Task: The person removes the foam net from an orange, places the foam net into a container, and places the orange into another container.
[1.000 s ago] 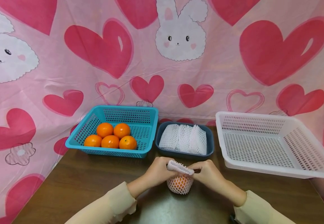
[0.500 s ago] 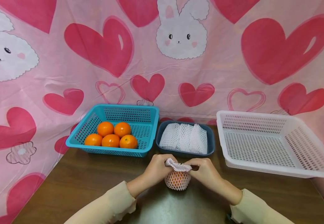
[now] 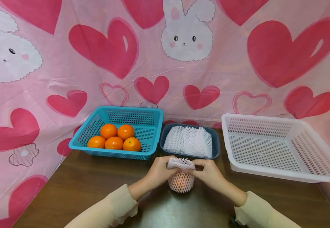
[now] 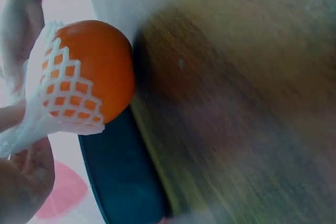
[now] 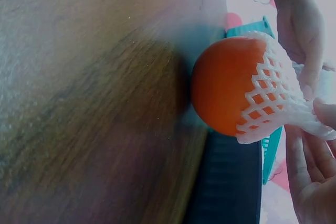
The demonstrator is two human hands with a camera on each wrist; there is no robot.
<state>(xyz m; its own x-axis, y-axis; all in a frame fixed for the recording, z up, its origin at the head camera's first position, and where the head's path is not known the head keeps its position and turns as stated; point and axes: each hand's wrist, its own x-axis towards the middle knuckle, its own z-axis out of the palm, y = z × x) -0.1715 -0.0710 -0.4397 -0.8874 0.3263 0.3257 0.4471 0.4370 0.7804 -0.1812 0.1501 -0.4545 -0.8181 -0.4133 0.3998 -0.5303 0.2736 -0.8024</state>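
Observation:
In the head view, an orange point(image 3: 181, 183) stands on the brown table, wrapped in a white foam net sleeve point(image 3: 181, 163). My left hand point(image 3: 159, 173) pinches the sleeve's upper edge from the left, and my right hand point(image 3: 209, 174) pinches it from the right. Both wrist views show the net point(image 4: 68, 90) around the upper part of the fruit, while its lower part point(image 5: 220, 85) is bare. Thumb and fingers of each hand grip the gathered net above the orange.
At the back left, a teal basket point(image 3: 146, 134) holds several bare oranges point(image 3: 114, 143). Behind my hands sits a dark blue tray point(image 3: 165, 151) with folded white net sleeves point(image 3: 188, 142). A white basket point(image 3: 263, 152) stands at the right. A pink patterned cloth point(image 3: 224, 69) hangs behind.
The wrapped orange and both hands have shifted slightly left and away from me. The sleeve's top edge, slanted and folded earlier, now stands more upright and level.

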